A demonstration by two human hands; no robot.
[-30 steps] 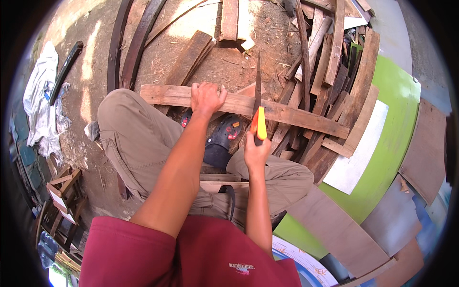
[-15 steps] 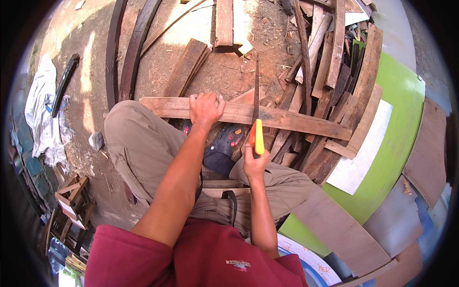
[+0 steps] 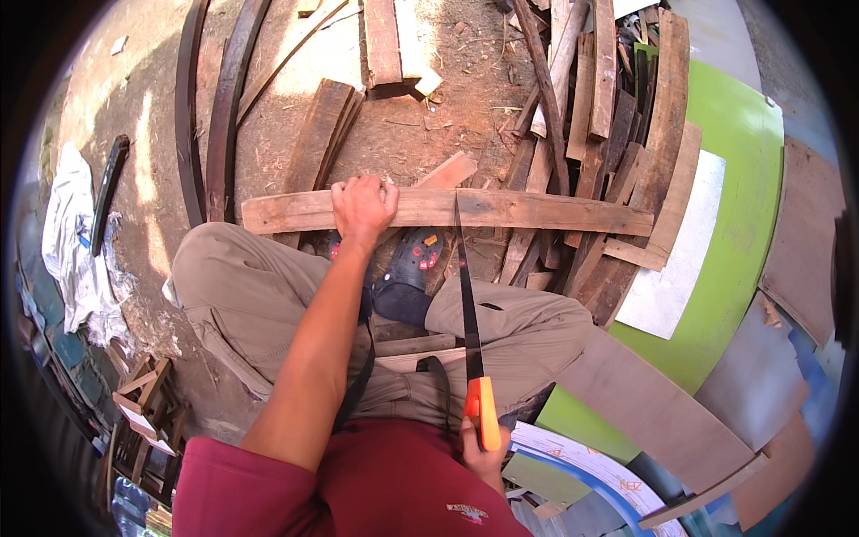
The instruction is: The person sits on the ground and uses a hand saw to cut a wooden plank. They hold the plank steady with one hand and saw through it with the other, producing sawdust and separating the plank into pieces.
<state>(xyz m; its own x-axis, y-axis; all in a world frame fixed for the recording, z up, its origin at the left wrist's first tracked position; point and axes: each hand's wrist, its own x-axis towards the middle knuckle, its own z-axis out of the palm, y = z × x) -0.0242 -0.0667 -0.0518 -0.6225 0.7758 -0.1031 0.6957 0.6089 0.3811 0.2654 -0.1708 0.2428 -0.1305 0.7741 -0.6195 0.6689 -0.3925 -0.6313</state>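
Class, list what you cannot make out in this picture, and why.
All in the head view:
Saw: teeth too small to make out; handle partly covered by the right hand.
Plank: underside hidden by its top face.
Left shoe: mostly hidden by the left forearm.
Two dark beams: far ends cut off by the top edge.

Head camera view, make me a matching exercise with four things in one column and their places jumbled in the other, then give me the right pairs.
Things:
1. Left hand
2. Green panel
3. Right hand
4. Crumpled white sheeting

Places:
A. On the handle of the saw
B. Toward the picture's left edge
C. On the long plank
D. To the right of the wood pile

Pairs: 1-C, 2-D, 3-A, 4-B
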